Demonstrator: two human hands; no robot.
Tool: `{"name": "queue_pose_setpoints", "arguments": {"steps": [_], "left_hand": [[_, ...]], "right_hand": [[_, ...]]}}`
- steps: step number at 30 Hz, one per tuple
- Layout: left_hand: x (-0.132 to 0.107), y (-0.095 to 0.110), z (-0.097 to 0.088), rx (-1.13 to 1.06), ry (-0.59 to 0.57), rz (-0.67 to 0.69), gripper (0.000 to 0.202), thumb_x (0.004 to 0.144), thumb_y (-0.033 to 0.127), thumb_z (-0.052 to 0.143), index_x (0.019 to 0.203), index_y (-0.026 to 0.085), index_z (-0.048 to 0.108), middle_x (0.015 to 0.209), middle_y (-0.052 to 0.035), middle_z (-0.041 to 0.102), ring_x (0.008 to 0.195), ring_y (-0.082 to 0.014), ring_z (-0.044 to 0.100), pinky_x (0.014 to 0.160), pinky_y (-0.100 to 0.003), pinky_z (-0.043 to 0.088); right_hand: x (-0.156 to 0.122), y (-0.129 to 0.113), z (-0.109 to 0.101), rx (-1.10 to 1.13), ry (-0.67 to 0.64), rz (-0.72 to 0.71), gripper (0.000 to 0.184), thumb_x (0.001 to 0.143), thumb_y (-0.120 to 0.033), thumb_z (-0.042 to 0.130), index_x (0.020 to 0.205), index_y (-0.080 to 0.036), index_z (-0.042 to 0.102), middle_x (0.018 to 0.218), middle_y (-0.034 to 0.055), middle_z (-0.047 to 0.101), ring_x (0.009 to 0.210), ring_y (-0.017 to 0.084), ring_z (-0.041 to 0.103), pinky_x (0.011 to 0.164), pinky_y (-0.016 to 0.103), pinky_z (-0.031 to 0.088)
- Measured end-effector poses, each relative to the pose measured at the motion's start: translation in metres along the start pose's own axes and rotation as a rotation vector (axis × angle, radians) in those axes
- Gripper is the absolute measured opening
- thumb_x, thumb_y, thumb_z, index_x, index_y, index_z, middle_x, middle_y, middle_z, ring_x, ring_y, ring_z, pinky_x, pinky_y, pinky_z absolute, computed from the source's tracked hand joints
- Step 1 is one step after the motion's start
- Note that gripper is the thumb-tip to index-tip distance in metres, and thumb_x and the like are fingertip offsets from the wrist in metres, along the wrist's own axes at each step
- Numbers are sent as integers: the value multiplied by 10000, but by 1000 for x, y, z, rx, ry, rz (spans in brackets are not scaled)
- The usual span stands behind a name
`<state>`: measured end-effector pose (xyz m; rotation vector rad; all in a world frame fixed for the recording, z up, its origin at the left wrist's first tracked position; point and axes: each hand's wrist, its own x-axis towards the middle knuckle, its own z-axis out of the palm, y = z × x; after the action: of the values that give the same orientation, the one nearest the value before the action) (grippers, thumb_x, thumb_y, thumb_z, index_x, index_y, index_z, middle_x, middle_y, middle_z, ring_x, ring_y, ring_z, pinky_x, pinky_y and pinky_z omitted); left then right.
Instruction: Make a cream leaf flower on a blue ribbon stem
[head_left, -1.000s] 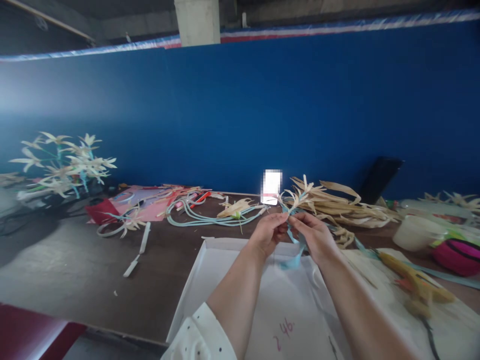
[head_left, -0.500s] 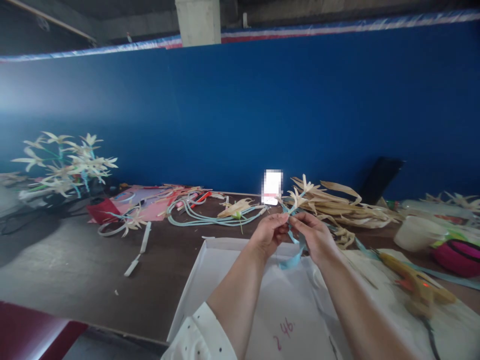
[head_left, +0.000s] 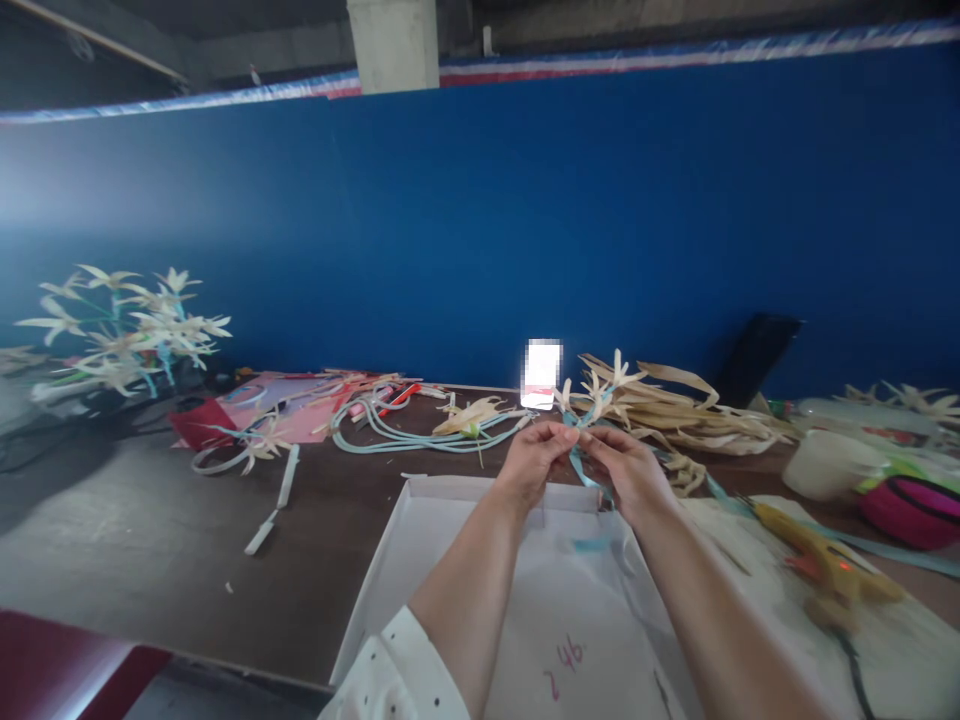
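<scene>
My left hand [head_left: 534, 460] and my right hand [head_left: 628, 468] meet above the far edge of a white cardboard tray [head_left: 420, 560]. Both pinch a small sprig of pale straw flowers [head_left: 596, 388] on a light-blue stem. A light-blue ribbon [head_left: 581, 468] runs from the stem down between my fingers. A short loose piece of blue ribbon [head_left: 591, 545] lies in the tray below my hands.
A pile of dried husk strips [head_left: 697, 410] lies behind my hands. A yellow glue gun [head_left: 817, 562] rests at the right, near a white cup [head_left: 825, 465] and a pink pouch [head_left: 911, 510]. Blue tubes [head_left: 405, 430] and a finished flower bunch [head_left: 127, 330] sit left.
The long hanging end of blue ribbon is gone from my hands; a short piece now lies in the tray. My hands have risen slightly.
</scene>
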<state>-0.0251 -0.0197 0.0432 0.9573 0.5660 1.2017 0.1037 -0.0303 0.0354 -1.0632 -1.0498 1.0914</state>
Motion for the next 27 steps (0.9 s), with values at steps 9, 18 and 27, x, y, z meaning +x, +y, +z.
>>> {"name": "queue_pose_setpoints", "arguments": {"steps": [9, 18, 27], "left_hand": [[2, -4, 3, 22, 35, 39, 348, 548, 394, 762, 631, 118, 567, 503, 45, 466, 453, -33, 365, 463, -184, 255], [9, -4, -2, -45, 138, 22, 335, 542, 367, 753, 625, 128, 533, 532, 41, 456, 463, -31, 359, 439, -166, 244], [14, -11, -6, 145, 244, 82, 248, 635, 356, 679, 712, 134, 602, 547, 40, 489, 466, -40, 389, 472, -167, 307]], "right_hand": [[0, 0, 3, 11, 93, 40, 439, 521, -403, 783, 871, -152, 697, 443, -46, 491, 384, 89, 436, 365, 214, 328], [21, 9, -17, 41, 591, -101, 349, 608, -318, 693, 923, -181, 637, 729, 22, 631, 593, 142, 570, 471, 240, 440], [-12, -5, 10, -504, 222, -462, 254, 755, -426, 598, 848, -206, 683, 801, 50, 671, 715, 182, 599, 662, 295, 465]]}}
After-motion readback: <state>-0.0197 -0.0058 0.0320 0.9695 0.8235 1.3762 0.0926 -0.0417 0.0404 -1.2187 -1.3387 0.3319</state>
